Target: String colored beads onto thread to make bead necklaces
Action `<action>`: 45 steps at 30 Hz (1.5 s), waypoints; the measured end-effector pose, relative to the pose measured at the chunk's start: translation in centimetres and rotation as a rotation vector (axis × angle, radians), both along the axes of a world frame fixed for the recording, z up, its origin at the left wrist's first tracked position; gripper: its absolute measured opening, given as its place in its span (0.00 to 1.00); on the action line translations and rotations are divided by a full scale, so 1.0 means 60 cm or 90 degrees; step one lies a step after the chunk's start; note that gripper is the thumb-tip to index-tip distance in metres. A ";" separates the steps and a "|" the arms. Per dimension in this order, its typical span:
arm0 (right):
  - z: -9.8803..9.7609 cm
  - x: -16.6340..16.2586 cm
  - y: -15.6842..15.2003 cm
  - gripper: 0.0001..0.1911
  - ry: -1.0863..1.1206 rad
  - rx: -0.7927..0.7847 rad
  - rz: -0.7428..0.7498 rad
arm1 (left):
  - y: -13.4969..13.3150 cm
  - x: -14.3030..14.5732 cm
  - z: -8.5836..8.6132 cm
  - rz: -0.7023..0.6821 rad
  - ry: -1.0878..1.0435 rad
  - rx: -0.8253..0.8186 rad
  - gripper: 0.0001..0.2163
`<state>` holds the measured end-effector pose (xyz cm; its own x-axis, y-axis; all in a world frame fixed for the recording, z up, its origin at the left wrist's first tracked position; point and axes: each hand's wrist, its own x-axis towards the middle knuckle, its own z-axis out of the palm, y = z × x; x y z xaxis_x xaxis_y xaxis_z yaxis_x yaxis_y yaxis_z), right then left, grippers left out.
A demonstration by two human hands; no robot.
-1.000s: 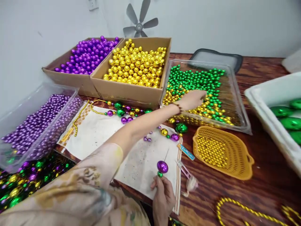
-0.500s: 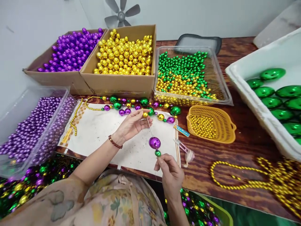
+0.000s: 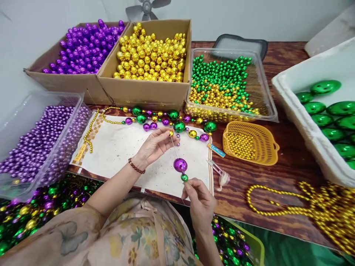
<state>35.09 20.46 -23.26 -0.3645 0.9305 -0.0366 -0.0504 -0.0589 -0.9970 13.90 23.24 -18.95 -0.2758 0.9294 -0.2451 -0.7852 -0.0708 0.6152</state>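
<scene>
My left hand point(image 3: 155, 146) is closed, with thumb and forefinger pinching a small gold bead point(image 3: 171, 133) at the upper end of a thin needle point(image 3: 174, 147). Lower on that needle sit a large purple bead point(image 3: 180, 165) and a green bead point(image 3: 184, 177). My right hand point(image 3: 201, 201) pinches at the green bead's lower edge, and a fine thread hangs below the fingers. Two small purple beads point(image 3: 178, 144) show by my left fingertips; whether they are held I cannot tell. Behind lies a strung garland point(image 3: 179, 127) of green, gold and purple beads on a white cloth point(image 3: 111, 155).
Cardboard boxes of purple beads point(image 3: 85, 48) and gold beads point(image 3: 149, 55) stand behind. Around the cloth are a clear tub point(image 3: 273, 107), a yellow basket point(image 3: 266, 147), thread snips point(image 3: 217, 170), gold bead strands point(image 3: 280, 210), a foam box point(image 3: 288, 122) and a purple bead bin point(image 3: 80, 99).
The view has shifted slightly. Both hands keep their pinches, and the purple and green beads stay on the needle. Small purple beads now show by my left fingertips.
</scene>
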 end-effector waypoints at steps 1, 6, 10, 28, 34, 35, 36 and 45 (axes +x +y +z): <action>-0.001 -0.001 0.000 0.11 -0.004 0.001 -0.001 | 0.000 0.001 0.000 0.008 -0.001 0.001 0.05; -0.004 -0.004 -0.001 0.12 -0.021 0.006 -0.002 | 0.002 0.005 0.002 0.051 0.003 -0.019 0.03; -0.006 -0.005 -0.003 0.12 -0.033 0.006 -0.008 | 0.004 0.007 0.001 0.072 0.000 -0.018 0.03; -0.012 -0.013 -0.008 0.12 -0.031 -0.032 -0.022 | 0.000 0.010 -0.010 0.102 -0.020 0.000 0.05; -0.010 -0.055 -0.005 0.12 -0.021 -0.085 -0.043 | -0.010 0.036 -0.026 0.021 -0.016 -0.018 0.08; -0.011 -0.063 -0.005 0.12 -0.019 -0.093 -0.047 | -0.013 0.043 -0.029 0.008 -0.028 -0.027 0.08; -0.013 -0.070 -0.005 0.12 -0.017 -0.102 -0.049 | -0.016 0.049 -0.032 -0.004 -0.042 -0.036 0.09; -0.026 -0.039 0.065 0.15 -0.087 -0.020 -0.119 | -0.024 0.078 -0.048 -0.169 0.148 -0.148 0.14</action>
<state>32.75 24.37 -24.81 -0.1759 0.9789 -0.1036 0.0720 -0.0922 -0.9931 18.57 21.78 -21.83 -0.1076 0.9029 -0.4163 -0.5957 0.2767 0.7541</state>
